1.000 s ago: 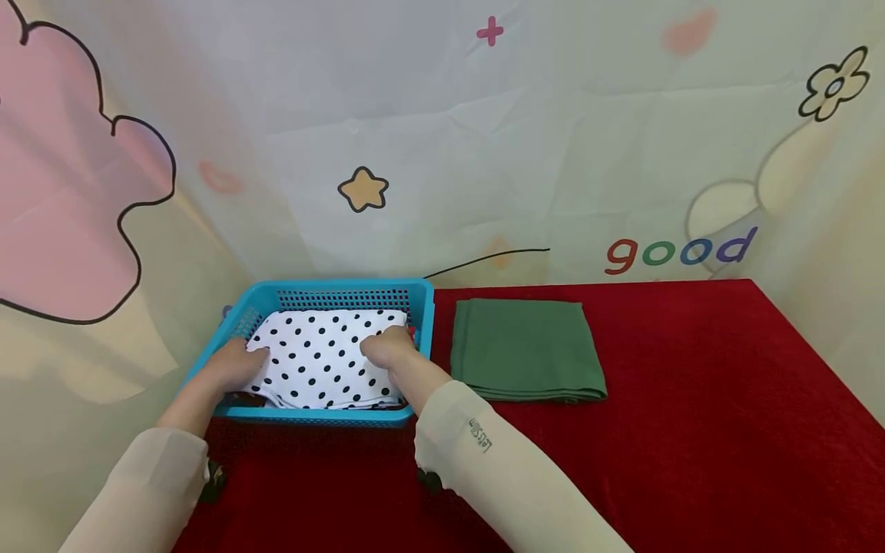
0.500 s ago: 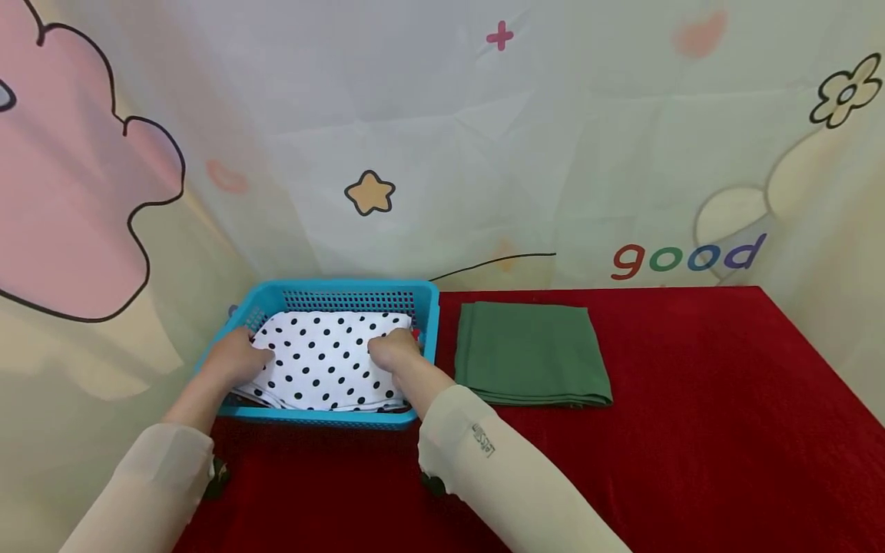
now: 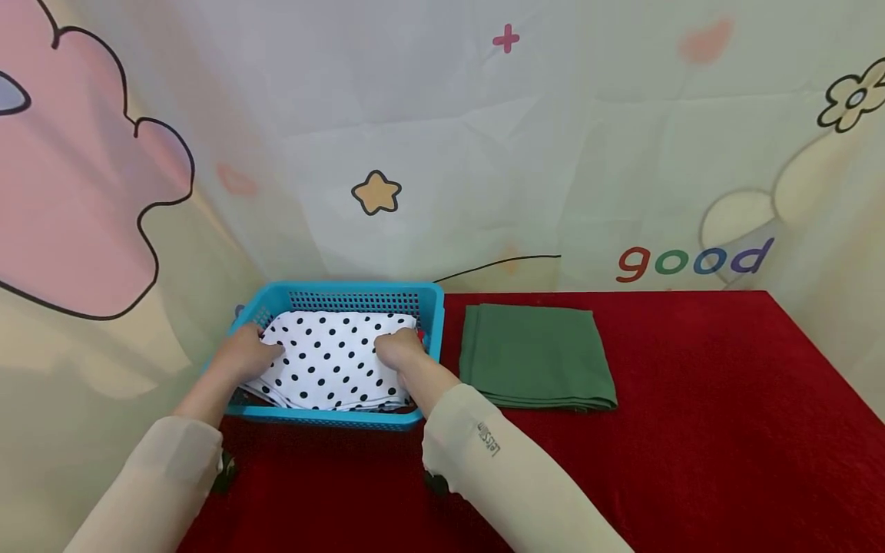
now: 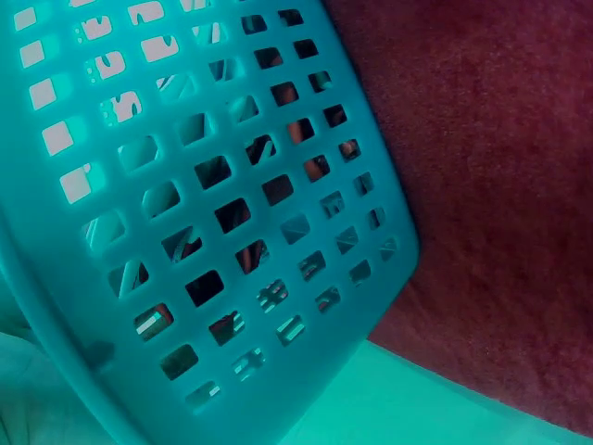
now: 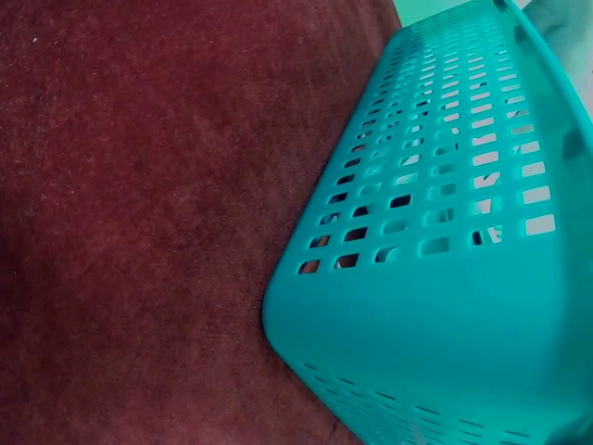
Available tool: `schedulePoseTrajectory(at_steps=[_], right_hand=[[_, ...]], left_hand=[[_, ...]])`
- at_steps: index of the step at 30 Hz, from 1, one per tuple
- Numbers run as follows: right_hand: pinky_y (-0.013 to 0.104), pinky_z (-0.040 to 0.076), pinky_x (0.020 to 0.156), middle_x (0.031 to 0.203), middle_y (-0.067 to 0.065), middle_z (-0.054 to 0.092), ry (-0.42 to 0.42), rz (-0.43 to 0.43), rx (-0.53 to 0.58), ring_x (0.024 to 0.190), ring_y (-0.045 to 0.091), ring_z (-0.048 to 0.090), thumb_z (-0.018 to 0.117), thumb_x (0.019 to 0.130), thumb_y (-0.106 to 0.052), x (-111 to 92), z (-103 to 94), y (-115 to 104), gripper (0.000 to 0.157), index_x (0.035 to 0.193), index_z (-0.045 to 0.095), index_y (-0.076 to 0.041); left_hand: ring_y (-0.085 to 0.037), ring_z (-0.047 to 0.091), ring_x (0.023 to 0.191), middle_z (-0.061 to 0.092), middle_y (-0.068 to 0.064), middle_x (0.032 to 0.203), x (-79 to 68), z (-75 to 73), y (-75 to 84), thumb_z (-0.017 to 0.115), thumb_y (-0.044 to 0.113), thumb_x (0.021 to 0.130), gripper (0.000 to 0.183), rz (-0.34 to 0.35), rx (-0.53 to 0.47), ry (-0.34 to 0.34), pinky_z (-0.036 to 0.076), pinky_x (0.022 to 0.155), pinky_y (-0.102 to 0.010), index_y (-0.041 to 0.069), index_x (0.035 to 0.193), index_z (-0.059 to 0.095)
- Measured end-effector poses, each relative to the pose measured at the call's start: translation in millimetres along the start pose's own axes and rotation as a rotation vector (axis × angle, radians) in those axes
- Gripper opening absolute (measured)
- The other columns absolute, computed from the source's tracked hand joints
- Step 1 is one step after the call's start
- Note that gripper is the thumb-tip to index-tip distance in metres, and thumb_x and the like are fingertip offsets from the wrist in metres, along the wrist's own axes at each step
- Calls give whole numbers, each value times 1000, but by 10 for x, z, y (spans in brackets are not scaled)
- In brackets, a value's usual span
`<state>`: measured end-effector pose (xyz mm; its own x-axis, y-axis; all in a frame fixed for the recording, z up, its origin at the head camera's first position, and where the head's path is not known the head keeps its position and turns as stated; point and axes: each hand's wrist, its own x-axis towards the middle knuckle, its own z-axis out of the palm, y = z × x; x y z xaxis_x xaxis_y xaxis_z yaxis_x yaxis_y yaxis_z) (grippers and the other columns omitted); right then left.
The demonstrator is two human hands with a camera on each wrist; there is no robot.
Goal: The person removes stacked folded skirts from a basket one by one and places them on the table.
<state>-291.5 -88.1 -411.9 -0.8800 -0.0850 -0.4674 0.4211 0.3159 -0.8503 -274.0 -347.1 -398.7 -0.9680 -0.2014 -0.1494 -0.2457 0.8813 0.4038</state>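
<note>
A folded white cloth with black polka dots (image 3: pixel 328 365) lies in a blue plastic basket (image 3: pixel 325 418), over other contents. My left hand (image 3: pixel 245 355) grips the cloth's left side, thumb on top and fingers hidden beneath the edge. On the right side, my right hand (image 3: pixel 402 351) holds the cloth in the same manner, its fingers out of sight. Neither hand shows in the wrist views. The left wrist view has the basket's perforated wall (image 4: pixel 222 204) close up; the right wrist view has a corner and long side of the basket (image 5: pixel 417 306).
A folded green cloth (image 3: pixel 538 357) lies on the red tabletop (image 3: pixel 698 399), just right of the basket. Small red and dark items peek out beside the dotted cloth. Behind the table hangs a printed curtain (image 3: pixel 456 177) with a star and the word "good".
The head view has shifted, so everything sits slightly further right. My left hand has moved a little toward the back along the cloth, whose front left corner now reaches further left. The right hand stays put.
</note>
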Motion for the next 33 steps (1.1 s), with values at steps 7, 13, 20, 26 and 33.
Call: schedulePoseTrajectory(at_steps=[7,13,20,26,33], right_hand=[[51,50,106,126,19,53,2,11,-1,118,34,54,53,103,-18,-10,-9,-16,59,156,35,2],[51,47,110,133,21,52,12,2,-3,124,35,52,51,103,-17,-4,-4,-28,61,157,32,3],[51,44,114,141,21,48,32,23,5,129,36,50,51,103,-16,-4,26,-35,65,160,27,1],[50,46,113,141,21,49,40,17,6,127,35,51,52,102,-17,9,35,-37,65,160,26,0],[51,46,114,146,22,46,82,17,11,133,36,46,54,101,-14,20,53,-28,70,162,21,-1]], left_hand=[[-50,56,115,55,-39,135,30,-27,4,57,30,98,60,20,35,11,49,96,-58,-17,135,49],[-47,57,110,58,-38,129,29,-31,20,58,31,98,57,22,30,20,50,89,-53,-15,130,52],[-49,53,119,48,-43,140,5,17,38,59,29,99,70,11,-36,-31,47,103,-57,-20,143,36],[-43,54,111,49,-41,132,51,54,-17,59,26,101,68,-25,-153,-62,50,95,-53,-24,140,34],[-34,60,102,49,-35,128,97,76,-118,58,33,101,76,-90,-216,-201,53,85,-39,-24,144,31]])
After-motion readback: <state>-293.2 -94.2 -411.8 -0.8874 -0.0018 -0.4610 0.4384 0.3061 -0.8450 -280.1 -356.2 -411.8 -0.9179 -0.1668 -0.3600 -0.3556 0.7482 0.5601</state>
